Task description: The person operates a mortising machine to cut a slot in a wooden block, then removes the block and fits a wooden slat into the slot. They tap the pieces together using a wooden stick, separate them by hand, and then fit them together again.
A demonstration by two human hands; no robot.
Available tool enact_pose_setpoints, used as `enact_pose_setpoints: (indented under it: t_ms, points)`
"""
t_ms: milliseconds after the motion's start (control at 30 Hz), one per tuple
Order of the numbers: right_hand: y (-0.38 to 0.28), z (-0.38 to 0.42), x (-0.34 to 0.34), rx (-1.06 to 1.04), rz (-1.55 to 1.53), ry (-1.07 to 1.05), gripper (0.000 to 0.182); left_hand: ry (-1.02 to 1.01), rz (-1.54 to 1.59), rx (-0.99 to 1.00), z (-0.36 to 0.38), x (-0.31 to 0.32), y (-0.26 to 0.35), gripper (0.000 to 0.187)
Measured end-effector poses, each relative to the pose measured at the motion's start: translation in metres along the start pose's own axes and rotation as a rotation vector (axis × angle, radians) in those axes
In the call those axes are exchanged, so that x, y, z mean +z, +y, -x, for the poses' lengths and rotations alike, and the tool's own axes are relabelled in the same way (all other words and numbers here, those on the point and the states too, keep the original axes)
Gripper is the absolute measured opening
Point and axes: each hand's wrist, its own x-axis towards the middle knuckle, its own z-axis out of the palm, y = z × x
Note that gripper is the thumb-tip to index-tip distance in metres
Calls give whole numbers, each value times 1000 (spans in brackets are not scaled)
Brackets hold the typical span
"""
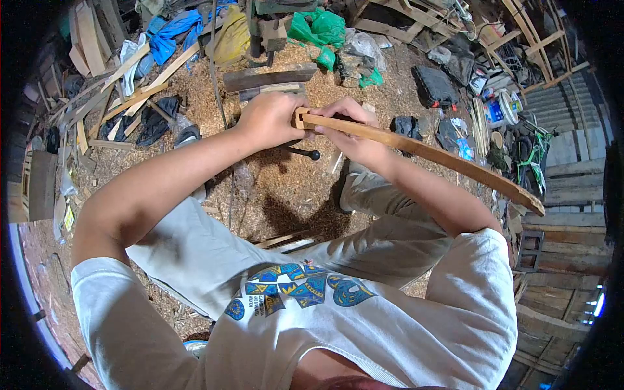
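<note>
A long, slightly curved wooden strip [442, 157] runs from between my hands out over my right forearm. Its near end meets a small wooden block [300, 118] with a dark square slot. My left hand [270, 120] is closed at this block, its fingertips mostly hidden. The fingers of my right hand [350, 130] grip the strip close to that end, some above it and some below. Below my hands, a black rod with a round knob [314, 155] sticks out to the right. Just beyond my hands lie stacked wooden pieces [270, 78].
Wood shavings cover the ground [260, 188] between my legs. Scrap boards [140, 91] lie at the left, with a blue cloth [175, 32] behind. Green plastic bags [318, 27] and a black case [434, 86] are farther off. A slatted wall [565, 234] stands at right.
</note>
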Motion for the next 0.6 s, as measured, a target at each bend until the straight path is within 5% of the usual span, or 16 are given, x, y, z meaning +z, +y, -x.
enact_pose_setpoints:
  t_ms: [600]
  points:
    - [-11,-1,-17,178,121,-26,29,-77,-65,74,0,4,5,33]
